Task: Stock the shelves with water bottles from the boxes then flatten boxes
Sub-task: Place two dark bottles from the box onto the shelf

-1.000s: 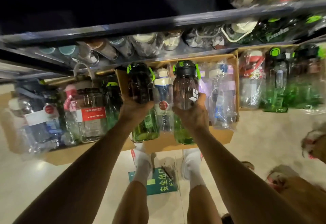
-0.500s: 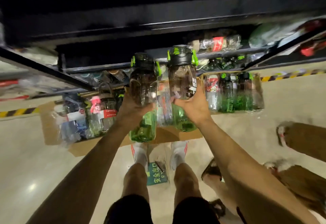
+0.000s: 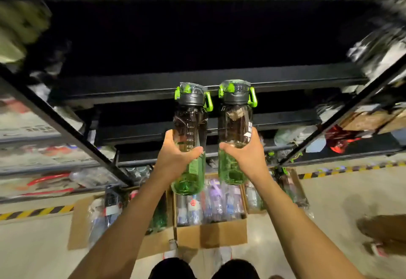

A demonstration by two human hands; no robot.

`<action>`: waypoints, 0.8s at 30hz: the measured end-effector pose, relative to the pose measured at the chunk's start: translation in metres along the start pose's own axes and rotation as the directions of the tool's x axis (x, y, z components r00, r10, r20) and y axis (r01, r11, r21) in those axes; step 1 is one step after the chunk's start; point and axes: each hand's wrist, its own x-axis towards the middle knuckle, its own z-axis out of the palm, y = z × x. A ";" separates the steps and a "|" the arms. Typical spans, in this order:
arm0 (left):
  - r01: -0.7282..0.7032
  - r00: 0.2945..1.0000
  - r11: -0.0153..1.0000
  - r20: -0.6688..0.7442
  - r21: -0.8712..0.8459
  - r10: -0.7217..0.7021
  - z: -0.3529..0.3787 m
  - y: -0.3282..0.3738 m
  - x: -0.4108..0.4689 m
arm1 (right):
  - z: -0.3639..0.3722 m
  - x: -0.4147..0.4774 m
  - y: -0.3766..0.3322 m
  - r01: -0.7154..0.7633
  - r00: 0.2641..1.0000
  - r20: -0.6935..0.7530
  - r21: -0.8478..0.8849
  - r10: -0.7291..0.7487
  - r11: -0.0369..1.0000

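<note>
Both arms are reaching up toward the black shelf (image 3: 109,87). The left hand (image 3: 175,160) is gripping the left bottle (image 3: 190,125) around its middle, fingers curled tight on it. The right hand (image 3: 246,157) is clamping the right bottle (image 3: 236,122) the same way. Both are standing upright, side by side, caps level with the shelf edge. Down on the floor, an open box (image 3: 211,233) is holding more bottles.

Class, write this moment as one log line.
left hand grips green-lidded bottle | right hand grips matching bottle | both upright at black shelf | cardboard box holds bottles
</note>
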 end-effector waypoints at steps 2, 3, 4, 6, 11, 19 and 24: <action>-0.054 0.998 0.998 -0.029 -0.017 0.053 -0.012 0.027 -0.010 | -0.008 -0.004 -0.027 0.064 0.998 -0.008 0.025 -0.064 0.998; -0.088 0.996 0.996 -0.030 -0.012 0.088 -0.018 0.041 -0.015 | -0.012 -0.005 -0.040 0.097 0.995 -0.009 0.040 -0.097 0.994; -0.119 0.992 0.993 -0.030 -0.015 0.119 -0.023 0.053 -0.020 | -0.016 -0.007 -0.053 0.128 0.992 -0.011 0.048 -0.128 0.991; -0.180 0.982 0.983 -0.056 -0.026 0.178 -0.034 0.077 -0.027 | -0.023 -0.007 -0.080 0.193 0.981 -0.020 0.057 -0.192 0.980; -0.305 0.941 0.952 -0.148 0.011 0.303 -0.064 0.135 -0.038 | -0.040 -0.001 -0.144 0.320 0.948 -0.036 0.083 -0.318 0.944; -0.428 0.858 0.900 -0.276 0.080 0.433 -0.095 0.210 -0.042 | -0.068 0.019 -0.221 0.466 0.884 -0.038 0.130 -0.465 0.875; -0.472 0.812 0.878 -0.349 0.082 0.469 -0.107 0.249 -0.037 | -0.079 0.039 -0.258 0.526 0.846 0.003 0.167 -0.534 0.834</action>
